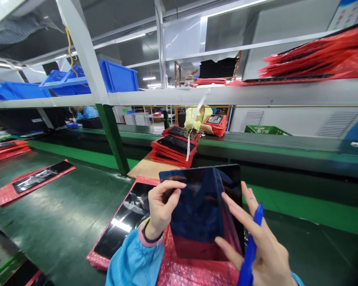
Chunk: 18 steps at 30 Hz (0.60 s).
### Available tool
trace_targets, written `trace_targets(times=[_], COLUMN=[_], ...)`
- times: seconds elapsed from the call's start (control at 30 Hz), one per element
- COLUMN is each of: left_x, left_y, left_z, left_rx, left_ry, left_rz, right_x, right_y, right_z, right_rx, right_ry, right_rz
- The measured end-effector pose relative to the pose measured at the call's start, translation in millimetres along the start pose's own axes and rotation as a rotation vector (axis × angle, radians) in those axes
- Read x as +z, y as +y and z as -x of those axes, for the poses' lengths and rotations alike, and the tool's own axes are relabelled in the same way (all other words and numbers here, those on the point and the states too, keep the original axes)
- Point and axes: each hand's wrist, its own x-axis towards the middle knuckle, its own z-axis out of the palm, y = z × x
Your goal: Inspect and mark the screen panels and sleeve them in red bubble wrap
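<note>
A dark panel (201,210) is being held up, tilted, close in front of the camera, above a sheet of red bubble wrap (193,274) at the near edge of the green belt (62,214). Its upper left edge is being pinched by the left hand (161,208), thumb on the face and fingers curled behind. The right hand (265,254) is being laid against the right side of the face, fingers stretched out and spread, while a blue tool (250,250) is being clamped between two of them. A thin film (228,198) appears to be standing slightly off the glass there; how far it is attached cannot be told.

Just left, a second panel (128,216) is being left flat on red wrap. Farther off, a stack of wrapped panels (173,149) is being stored on a board, and another wrapped panel (41,176) is lying on the belt at far left. Beyond the belt, a co-worker in yellow (197,117) is being seen at a bench, under a shelf loaded with blue bins (119,77).

The risks, as judged from here: the panel is being carried by one edge only, so a loosened pinch could be letting it drop onto the panel beside it; the tool's tip could be scratching the glass; fingerprints or creases could be caused by the spread fingers.
</note>
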Motion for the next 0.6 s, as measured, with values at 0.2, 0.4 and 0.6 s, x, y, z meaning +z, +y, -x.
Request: trace_targets(times=[0.2, 0.4, 0.6], left_x=[0.1, 6.3, 12.5], left_y=[5, 2, 16], left_z=[4, 16, 29], left_rx=[0.055, -0.035, -0.159], left_ry=[-0.1, -0.063, -0.175], left_rz=[0.059, 0.092, 0.035], right_x=[-1, -4, -8], right_y=[1, 13, 36], right_z=[1, 3, -4], right_rx=[0.061, 0.065, 0.062], right_ry=[0.275, 0.362, 0.51], right_rz=[-0.141, -0.231, -0.312])
